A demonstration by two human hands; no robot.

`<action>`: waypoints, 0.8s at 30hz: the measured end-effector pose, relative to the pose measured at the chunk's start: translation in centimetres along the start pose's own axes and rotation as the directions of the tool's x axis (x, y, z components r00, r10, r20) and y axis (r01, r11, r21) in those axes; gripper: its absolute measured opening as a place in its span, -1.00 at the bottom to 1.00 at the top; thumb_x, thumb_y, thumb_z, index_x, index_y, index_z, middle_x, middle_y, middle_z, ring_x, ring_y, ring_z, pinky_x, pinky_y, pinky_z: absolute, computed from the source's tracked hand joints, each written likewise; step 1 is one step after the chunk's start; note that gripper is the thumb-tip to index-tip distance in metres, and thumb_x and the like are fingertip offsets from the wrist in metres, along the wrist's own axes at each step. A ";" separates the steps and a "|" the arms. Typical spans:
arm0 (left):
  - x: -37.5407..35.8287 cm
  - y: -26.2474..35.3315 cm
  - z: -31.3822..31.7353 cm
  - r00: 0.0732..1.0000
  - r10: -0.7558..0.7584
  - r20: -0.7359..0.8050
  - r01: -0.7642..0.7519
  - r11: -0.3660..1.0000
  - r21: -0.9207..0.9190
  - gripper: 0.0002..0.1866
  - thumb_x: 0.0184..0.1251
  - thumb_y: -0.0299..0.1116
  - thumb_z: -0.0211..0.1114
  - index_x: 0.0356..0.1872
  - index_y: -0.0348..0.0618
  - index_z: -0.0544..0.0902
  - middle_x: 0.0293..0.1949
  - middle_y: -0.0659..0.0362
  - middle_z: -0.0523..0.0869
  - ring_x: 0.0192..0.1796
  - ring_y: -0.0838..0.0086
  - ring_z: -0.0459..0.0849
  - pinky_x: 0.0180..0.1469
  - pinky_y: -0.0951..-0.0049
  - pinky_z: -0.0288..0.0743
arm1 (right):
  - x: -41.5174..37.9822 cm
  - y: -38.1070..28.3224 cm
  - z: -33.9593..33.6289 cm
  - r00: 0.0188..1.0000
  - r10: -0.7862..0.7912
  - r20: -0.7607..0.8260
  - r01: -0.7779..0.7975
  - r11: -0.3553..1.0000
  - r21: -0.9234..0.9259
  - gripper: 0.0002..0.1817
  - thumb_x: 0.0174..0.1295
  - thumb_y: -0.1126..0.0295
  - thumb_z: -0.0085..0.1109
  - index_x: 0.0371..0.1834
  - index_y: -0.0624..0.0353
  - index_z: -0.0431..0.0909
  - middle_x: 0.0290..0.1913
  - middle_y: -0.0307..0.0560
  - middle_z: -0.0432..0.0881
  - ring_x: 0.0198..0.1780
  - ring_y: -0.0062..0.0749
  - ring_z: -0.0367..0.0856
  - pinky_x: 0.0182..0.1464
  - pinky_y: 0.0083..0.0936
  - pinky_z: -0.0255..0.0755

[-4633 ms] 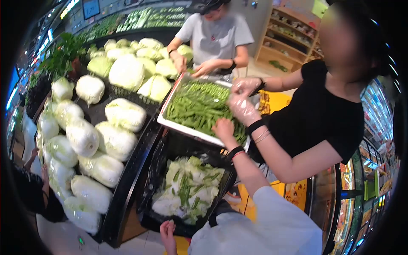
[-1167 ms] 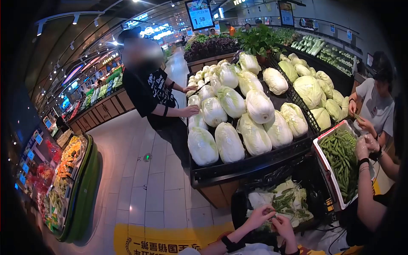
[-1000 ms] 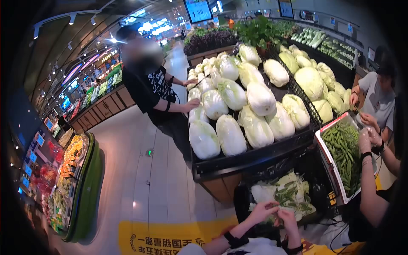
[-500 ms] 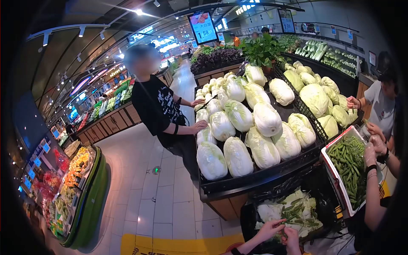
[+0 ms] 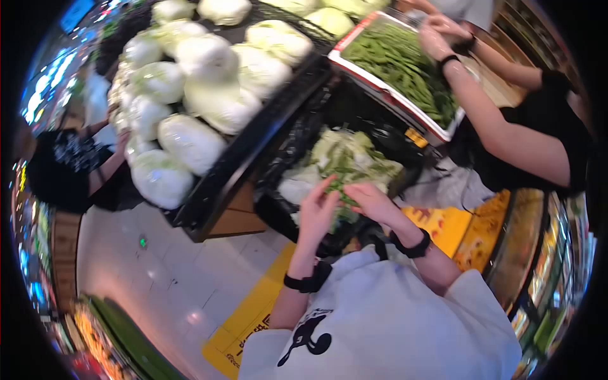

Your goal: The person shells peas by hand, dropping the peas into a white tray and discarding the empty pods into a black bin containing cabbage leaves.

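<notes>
My left hand (image 5: 318, 208) and my right hand (image 5: 372, 201) are close together over a black plastic-lined bin (image 5: 268, 201). The fingers of both are pinched at a small green pea pod (image 5: 345, 197), blurred and partly covered by the fingertips. Beneath them, torn pale cabbage leaves (image 5: 354, 147) and discarded green pods lie in the bin. To the upper right stands a white foam box (image 5: 349, 68) full of green pea pods (image 5: 396, 63). A black band circles each of my wrists.
Napa cabbages (image 5: 190, 142) fill a black-edged display stand (image 5: 237, 130) to the left. A co-worker's hands (image 5: 437, 37) are above the foam box. Another person in black (image 5: 63, 161) stands beyond the cabbages. A yellow floor mat (image 5: 253, 316) lies by my feet.
My view has tilted steeply down, bringing my shirt and forearms into sight. The cabbages appear further up and left. Both hands remain together over the bin, fingers still pinched.
</notes>
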State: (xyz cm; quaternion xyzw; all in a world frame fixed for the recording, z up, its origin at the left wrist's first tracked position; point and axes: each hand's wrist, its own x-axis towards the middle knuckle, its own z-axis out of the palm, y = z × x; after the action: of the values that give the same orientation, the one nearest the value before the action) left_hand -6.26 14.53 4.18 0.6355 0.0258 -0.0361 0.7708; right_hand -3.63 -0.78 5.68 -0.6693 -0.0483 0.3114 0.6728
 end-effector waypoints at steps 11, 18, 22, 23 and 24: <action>1.0 -3.3 -0.4 0.916 -0.089 0.391 0.158 0.977 -0.146 -0.58 0.13 -0.64 0.13 0.08 -0.33 0.44 0.06 0.11 0.50 0.08 0.53 0.45 0.12 0.53 0.30 | -1.3 -3.0 -2.3 0.975 0.222 0.022 -0.176 0.826 -0.535 -0.53 0.26 0.10 -0.14 -0.51 0.34 0.51 -0.74 -0.10 0.43 -0.68 -0.47 0.40 -0.55 -0.46 0.29; 3.0 -6.6 1.8 0.898 -0.171 0.405 0.369 0.792 -0.485 -0.56 0.16 -0.61 0.07 0.13 -0.35 0.38 0.04 0.08 0.51 0.10 0.46 0.46 0.15 0.52 0.28 | 0.9 -0.9 -4.5 0.990 0.115 -0.082 -0.132 0.557 -0.820 -0.52 0.20 0.04 -0.08 -0.50 0.28 0.59 -0.64 0.11 0.54 -0.55 -0.08 0.56 -0.40 -0.29 0.42; 4.0 -8.2 2.7 0.887 -0.227 0.403 0.449 0.632 -0.631 -0.69 0.31 -0.40 0.01 0.04 -0.30 0.44 -0.05 0.11 0.55 0.00 0.47 0.51 0.01 0.50 0.37 | 1.0 -0.7 -4.1 0.990 0.022 -0.142 -0.139 0.385 -0.912 -0.54 0.16 0.03 -0.06 -0.46 0.23 0.61 -0.53 0.22 0.56 -0.39 0.07 0.57 -0.26 -0.20 0.45; 3.9 -8.7 3.1 0.892 -0.266 0.365 0.445 0.652 -0.614 -0.70 0.35 -0.33 -0.01 0.00 -0.28 0.47 -0.09 0.12 0.57 -0.03 0.47 0.53 -0.04 0.50 0.40 | 1.0 -0.8 -4.1 0.985 0.046 -0.163 -0.169 0.356 -0.919 -0.54 0.16 0.03 -0.07 -0.47 0.23 0.61 -0.50 0.23 0.56 -0.35 0.07 0.57 -0.23 -0.20 0.45; 3.7 -9.1 3.4 0.893 -0.268 0.361 0.445 0.645 -0.622 -0.70 0.35 -0.33 -0.01 0.00 -0.28 0.47 -0.09 0.12 0.57 -0.03 0.47 0.53 -0.04 0.50 0.40 | 1.1 -0.5 -4.3 0.986 0.055 -0.160 -0.169 0.350 -0.921 -0.54 0.16 0.03 -0.07 -0.47 0.23 0.61 -0.50 0.23 0.56 -0.35 0.07 0.57 -0.23 -0.20 0.45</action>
State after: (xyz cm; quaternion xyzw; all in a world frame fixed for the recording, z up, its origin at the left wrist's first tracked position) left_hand -3.35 9.42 -4.37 0.2752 0.0712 -0.2510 0.9253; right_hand -0.52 -3.99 5.34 -0.9486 -0.1362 0.2404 0.1540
